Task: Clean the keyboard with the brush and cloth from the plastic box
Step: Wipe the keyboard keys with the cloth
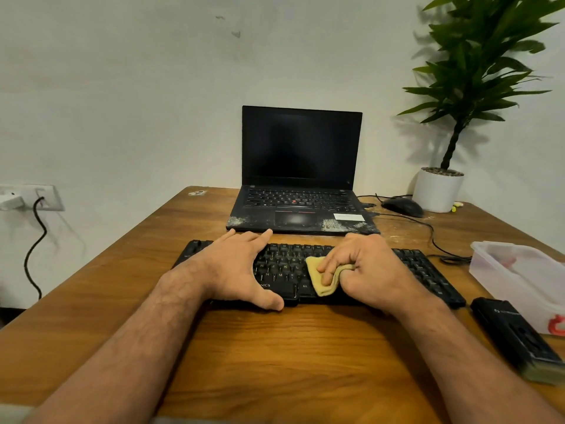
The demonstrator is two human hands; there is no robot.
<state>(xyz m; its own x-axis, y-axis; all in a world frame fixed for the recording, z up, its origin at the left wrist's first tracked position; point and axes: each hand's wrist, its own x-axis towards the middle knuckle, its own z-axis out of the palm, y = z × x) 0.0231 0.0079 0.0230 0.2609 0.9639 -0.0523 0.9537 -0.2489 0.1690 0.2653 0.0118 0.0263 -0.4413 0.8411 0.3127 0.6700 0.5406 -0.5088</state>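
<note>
We see a black keyboard (422, 264) lying across the wooden bench (275, 347), just in front of an open laptop (301, 179) with a dark screen and whitish dust on its palm rest; our left hand (235, 270) rests flat on the keyboard's left half, fingers straight and spread toward the far edge, thumb hooked over the near edge, so this grip holds nothing; our right hand (363, 267) sits over the keyboard's middle, its grip curled round a folded yellow cloth (318, 276) and pressing it down on the keys near the bottom row; the cloth's free end shows to the left of the fingers. To the right, near the bench's edge, stands the translucent plastic box (516, 270), well apart from the keyboard's right end; something pinkish lies inside it, too blurred to name; a red object (557, 325) shows at its near corner. Just in front of the box lies a dark oblong item with a pale end, possibly the brush (516, 338), though we cannot tell for sure. Behind, a black mouse (402, 206) sits beside a white pot holding a green plant (458, 87); a cable (428, 228) runs from the laptop's side toward the box.
</note>
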